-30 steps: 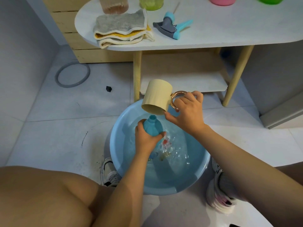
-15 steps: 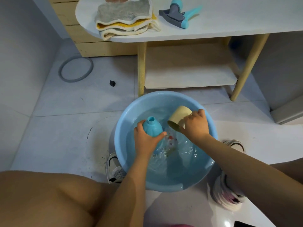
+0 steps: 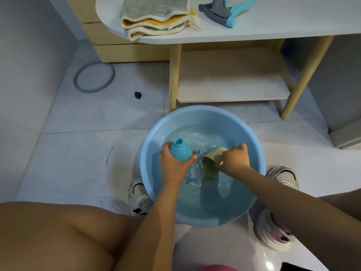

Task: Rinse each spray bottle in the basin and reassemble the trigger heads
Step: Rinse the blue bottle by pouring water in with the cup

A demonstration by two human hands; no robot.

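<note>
My left hand (image 3: 172, 165) has its fingers and thumb curled round the shoulder of the small round-bodied blue plastic spray bottle (image 3: 180, 151), which stands upright in the water at the left side of the basin, its open threaded neck clear of the surface and its lower body under water. My right hand (image 3: 233, 160) grips the beige cylindrical mug (image 3: 212, 159), tipped with its mouth dipping into the water just beside the bottle; how the fingers sit on the handle I cannot tell, as the hand covers it. Both sit inside the wide, round, light blue plastic basin (image 3: 148, 173), about half full and rippled, on the pale tiled floor between my feet. I judge the bottle light, thin-walled and slick while wet, so it will want to float and twist; the narrowing under the neck gives the surest hold, and squeezing the belly hard would likely dent it. Once water is poured in it will gain weight and pull downward in a wet palm. The grey and turquoise plastic trigger head (image 3: 220, 11) lies on the white oval table (image 3: 273, 26) beyond the basin, well apart from the bottle and not yet refitted; its trigger lever looks the weaker part, so the collar is where I would take it. A stack of folded grey and yellow cloths (image 3: 158, 18) lies to its left.
</note>
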